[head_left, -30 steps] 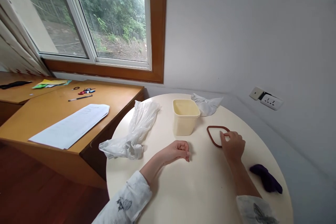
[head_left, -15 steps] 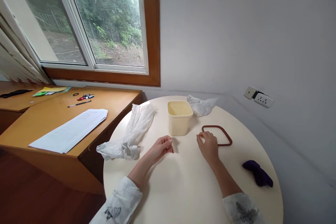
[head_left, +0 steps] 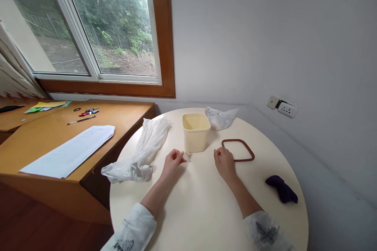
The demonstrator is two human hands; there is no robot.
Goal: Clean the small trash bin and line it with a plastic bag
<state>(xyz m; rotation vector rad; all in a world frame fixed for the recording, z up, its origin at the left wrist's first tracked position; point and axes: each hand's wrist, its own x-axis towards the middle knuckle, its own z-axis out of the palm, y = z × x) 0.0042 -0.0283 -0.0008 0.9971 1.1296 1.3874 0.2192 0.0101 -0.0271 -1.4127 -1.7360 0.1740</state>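
A wooden desk stands at the left; on it lie white papers, a pen beyond them, and a small cluster of red and blue items near a dark ring; farther left are yellow and green sheets; above, a sliding window in a brown frame shows trees outside; a pale curtain hangs beside it; on the white wall, a socket sits beside a small square plate; the floor is reddish brown.

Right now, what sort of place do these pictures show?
Probably an office or a study room, indoors: a brown desk bears white papers and a pen, near a window.
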